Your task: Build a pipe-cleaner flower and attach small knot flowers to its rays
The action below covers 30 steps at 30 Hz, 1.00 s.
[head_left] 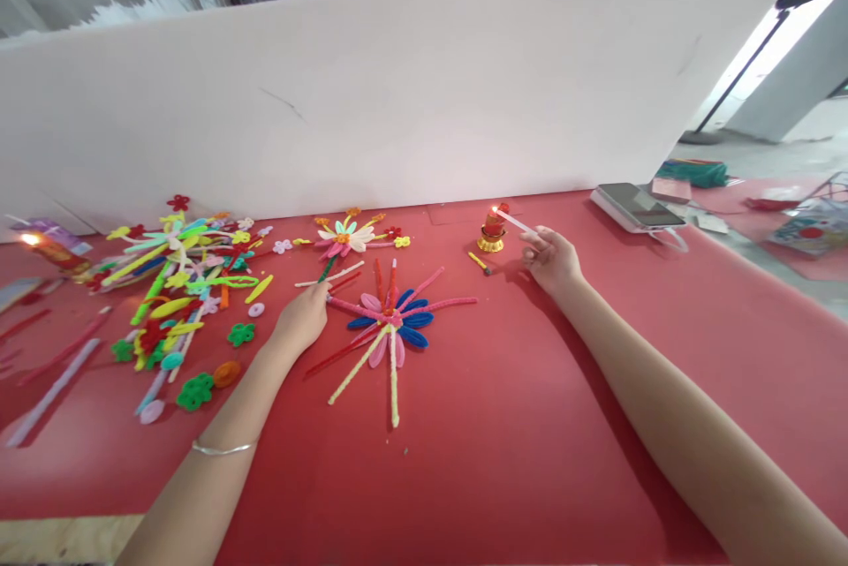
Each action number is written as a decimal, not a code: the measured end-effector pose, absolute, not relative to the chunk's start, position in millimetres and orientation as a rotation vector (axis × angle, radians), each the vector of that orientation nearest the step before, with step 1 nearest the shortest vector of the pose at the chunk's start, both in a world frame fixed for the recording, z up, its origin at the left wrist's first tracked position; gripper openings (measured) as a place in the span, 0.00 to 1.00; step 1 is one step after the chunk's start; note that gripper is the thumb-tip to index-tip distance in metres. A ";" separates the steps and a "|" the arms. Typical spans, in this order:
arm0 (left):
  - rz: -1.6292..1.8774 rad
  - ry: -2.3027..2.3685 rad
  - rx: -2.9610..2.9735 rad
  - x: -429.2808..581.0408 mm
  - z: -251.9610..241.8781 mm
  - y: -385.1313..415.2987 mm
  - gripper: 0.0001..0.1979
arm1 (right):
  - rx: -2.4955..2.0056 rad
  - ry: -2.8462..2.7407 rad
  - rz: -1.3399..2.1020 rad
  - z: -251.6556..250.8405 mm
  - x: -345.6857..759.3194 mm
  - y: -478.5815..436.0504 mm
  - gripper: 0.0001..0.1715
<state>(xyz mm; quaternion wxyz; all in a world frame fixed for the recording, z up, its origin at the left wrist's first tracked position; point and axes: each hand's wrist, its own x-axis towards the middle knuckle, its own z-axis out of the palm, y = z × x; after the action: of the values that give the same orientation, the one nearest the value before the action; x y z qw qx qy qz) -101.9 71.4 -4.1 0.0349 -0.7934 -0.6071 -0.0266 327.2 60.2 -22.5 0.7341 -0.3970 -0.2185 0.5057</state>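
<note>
My right hand (553, 261) is closed in a pinch round a thin whitish stick (517, 222), which looks like a glue stick. The stick's far tip meets the flame of a red candle (492, 226) in a gold holder (491, 242). My left hand (303, 319) has its fingertips closed on the end of a pink pipe-cleaner arm. That arm belongs to a pipe-cleaner flower (416, 320) with blue and pink petals and long red, pink and cream arms, lying flat on the red table (503, 425). Just beyond my left hand lies a second flower (344, 237) with a green stem.
Many pipe-cleaner pieces (172, 257) are heaped at left, near another lit candle (49, 252). Green flower shapes (197, 391) lie closer. A short yellow stub (479, 263) is beside the gold holder. A white device (637, 208) stands at right, before the white partition (424, 89).
</note>
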 end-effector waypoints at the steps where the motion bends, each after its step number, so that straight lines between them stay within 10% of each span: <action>1: -0.088 -1.864 -2.438 -102.0 -4.3 71.4 0.19 | -0.876 -0.473 1.116 -22.1 327.1 60.1 0.10; 30: -0.198 -1.834 -2.499 -103.4 -5.1 73.0 0.17 | -0.830 -0.504 1.127 -27.1 328.0 61.8 0.22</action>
<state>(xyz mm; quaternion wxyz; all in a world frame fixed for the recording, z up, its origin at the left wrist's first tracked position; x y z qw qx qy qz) -103.4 73.0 -5.1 0.0176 -0.8044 -0.5904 -0.0638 328.0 61.8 -27.1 0.7358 -0.3779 -0.2292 0.5130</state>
